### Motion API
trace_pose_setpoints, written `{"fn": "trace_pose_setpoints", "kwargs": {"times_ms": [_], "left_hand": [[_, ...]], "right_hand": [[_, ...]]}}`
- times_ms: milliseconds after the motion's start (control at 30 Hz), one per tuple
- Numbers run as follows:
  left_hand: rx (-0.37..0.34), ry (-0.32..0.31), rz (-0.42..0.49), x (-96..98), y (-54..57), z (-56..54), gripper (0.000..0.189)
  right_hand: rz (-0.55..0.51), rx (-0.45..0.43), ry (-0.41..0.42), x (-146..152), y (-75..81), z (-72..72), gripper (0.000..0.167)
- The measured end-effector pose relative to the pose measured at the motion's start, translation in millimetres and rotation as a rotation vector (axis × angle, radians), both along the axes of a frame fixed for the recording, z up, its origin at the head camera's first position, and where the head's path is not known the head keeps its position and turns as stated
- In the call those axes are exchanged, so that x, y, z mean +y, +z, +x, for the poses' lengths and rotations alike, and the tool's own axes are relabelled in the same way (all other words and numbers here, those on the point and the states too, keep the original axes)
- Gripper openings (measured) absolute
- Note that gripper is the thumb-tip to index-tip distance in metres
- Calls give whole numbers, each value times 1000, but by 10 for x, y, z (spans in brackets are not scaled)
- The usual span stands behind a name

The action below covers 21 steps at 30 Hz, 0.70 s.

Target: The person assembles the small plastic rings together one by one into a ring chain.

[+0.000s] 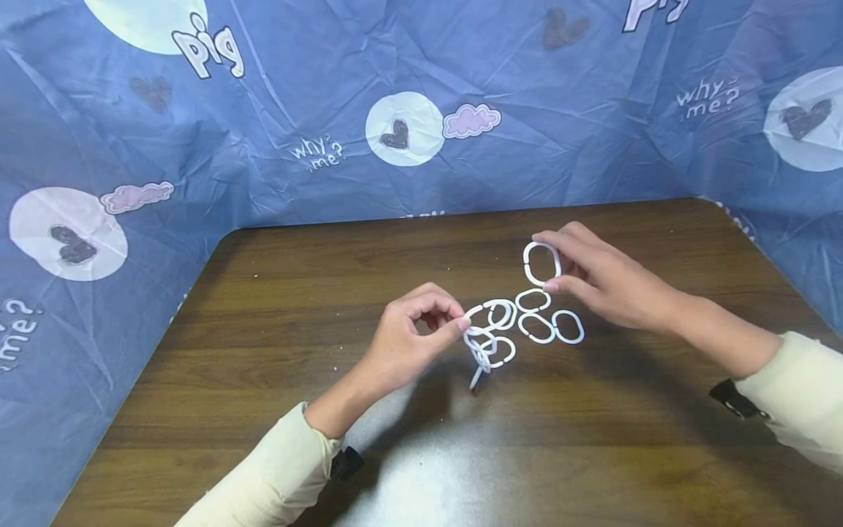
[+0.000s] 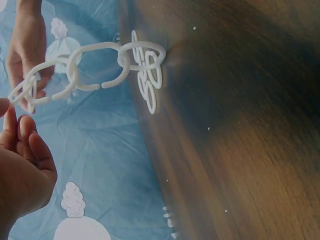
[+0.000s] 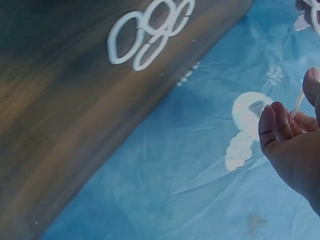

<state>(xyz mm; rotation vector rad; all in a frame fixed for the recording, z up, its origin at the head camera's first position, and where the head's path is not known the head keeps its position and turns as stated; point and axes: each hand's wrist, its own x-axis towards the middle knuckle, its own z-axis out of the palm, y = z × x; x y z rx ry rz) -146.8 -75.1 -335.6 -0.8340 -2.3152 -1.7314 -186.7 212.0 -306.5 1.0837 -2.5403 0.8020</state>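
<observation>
The white chain (image 2: 73, 75) looks like smooth, light plastic, its links probably stiff with a little spring at the split in each loop; a hard twist could snap one. As a whole it should swing and fold, so an end link, pinched between thumb and fingertips, seems the best hold. The left hand (image 1: 403, 342) pinches it so, over the middle of the worktop (image 1: 296, 293); whether its lower end touches down I cannot tell. Nearer the far edge, the right hand (image 1: 606, 280) pinches a single link (image 1: 526, 256) by one side. Loose links (image 3: 112, 44) lie flat between chain and right far corner. The worktop is dark wood-grain with rounded far corners; behind hangs a creased blue printed sheet (image 1: 316, 80).
</observation>
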Motion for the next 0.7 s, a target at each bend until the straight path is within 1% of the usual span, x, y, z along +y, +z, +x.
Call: {"fn": "trace_pose_setpoints", "kwargs": {"times_ms": [200, 367, 533, 700], "left_hand": [[-8, -2, -2, 5, -4, 1, 5], [-1, -7, 9, 9, -5, 4, 5], [3, -8, 7, 3, -4, 4, 6], [9, -12, 10, 4, -12, -1, 4]], "right_hand": [[-20, 43, 75, -147, 152, 95, 60], [-22, 32, 134, -261, 217, 184, 57], [27, 29, 171, -376, 247, 280, 56], [103, 44, 160, -441, 269, 341, 60]]}}
